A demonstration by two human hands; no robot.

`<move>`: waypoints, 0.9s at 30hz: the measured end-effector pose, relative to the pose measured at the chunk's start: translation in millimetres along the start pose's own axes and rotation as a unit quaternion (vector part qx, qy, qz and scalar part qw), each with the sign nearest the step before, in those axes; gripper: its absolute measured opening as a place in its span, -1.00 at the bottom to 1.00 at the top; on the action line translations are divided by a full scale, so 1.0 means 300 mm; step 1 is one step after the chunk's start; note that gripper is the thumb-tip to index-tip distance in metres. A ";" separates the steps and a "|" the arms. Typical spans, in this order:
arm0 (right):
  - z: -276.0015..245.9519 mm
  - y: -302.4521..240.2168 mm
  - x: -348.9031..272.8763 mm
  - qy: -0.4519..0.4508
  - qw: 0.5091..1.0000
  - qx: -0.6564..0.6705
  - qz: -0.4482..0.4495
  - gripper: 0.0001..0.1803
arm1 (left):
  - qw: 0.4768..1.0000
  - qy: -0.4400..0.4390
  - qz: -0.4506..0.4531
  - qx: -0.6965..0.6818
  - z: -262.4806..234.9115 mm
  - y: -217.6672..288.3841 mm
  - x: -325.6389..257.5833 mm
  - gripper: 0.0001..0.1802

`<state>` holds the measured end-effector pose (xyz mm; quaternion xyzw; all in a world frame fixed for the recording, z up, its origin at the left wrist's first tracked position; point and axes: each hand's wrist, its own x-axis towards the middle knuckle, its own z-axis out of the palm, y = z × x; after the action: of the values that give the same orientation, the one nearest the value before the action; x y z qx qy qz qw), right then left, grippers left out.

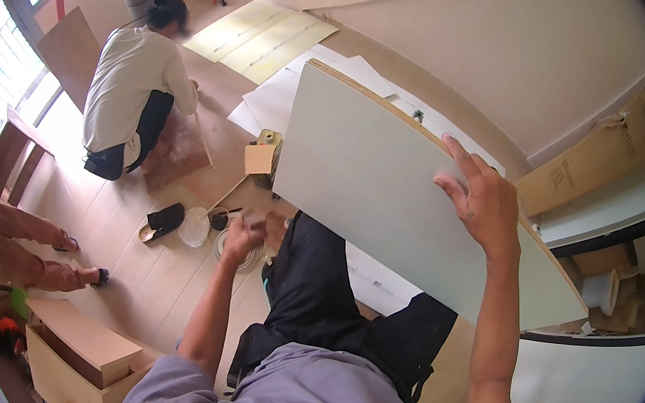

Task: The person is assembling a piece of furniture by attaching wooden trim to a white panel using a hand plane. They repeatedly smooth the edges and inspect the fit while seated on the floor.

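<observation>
A large white panel with a wood-coloured edge stands tilted in front of me, across my legs. My right hand grips its upper edge, with the thumb against the white face and some fingers hidden behind it. My left hand is off the panel, beyond its left end, above the floor. Its fingers are curled and slightly blurred; whatever they may hold cannot be made out. Beneath that hand lie a coiled pale hose or cable and a round dark object.
A co-worker crouches at the far left; another person stands at the left edge. Dark shoes, a metal can, white sheets and yellowish boards lie about. A wooden box and a cardboard carton flank me.
</observation>
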<state>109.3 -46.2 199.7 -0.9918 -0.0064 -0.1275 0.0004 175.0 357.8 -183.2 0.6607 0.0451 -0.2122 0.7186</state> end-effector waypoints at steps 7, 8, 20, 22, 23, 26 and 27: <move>-0.025 -0.053 -0.056 0.021 0.999 -0.034 -0.025 -0.28 | 0.751 0.062 0.538 0.378 0.256 1.005 -0.248 -0.63; -0.021 -0.058 -0.062 0.029 0.999 -0.033 -0.030 -0.28 | 0.738 0.050 0.531 0.414 0.281 1.064 -0.267 -0.64; -0.027 -0.109 -0.163 0.068 0.996 -0.029 -0.056 -0.30 | 0.724 0.011 0.428 0.541 0.360 1.121 -0.339 -0.76; -0.030 -0.114 -0.172 0.070 0.995 -0.032 -0.064 -0.30 | 0.722 0.024 0.442 0.532 0.330 1.102 -0.326 -0.76; -0.031 -0.117 -0.174 0.071 0.995 -0.030 -0.066 -0.30 | 0.720 0.030 0.449 0.528 0.311 1.102 -0.318 -0.76; -0.031 -0.123 -0.179 0.075 0.994 -0.029 -0.069 -0.28 | 0.726 0.050 0.424 0.539 0.278 1.111 -0.317 -0.77; -0.024 -0.123 -0.181 0.079 0.994 -0.030 -0.069 -0.25 | 0.739 0.055 0.402 0.537 0.278 1.118 -0.317 -0.78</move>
<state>54.5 -10.1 193.0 -0.9755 -0.0706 -0.2051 -0.0376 193.1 312.7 171.9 0.9044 -0.3070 0.1439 0.2590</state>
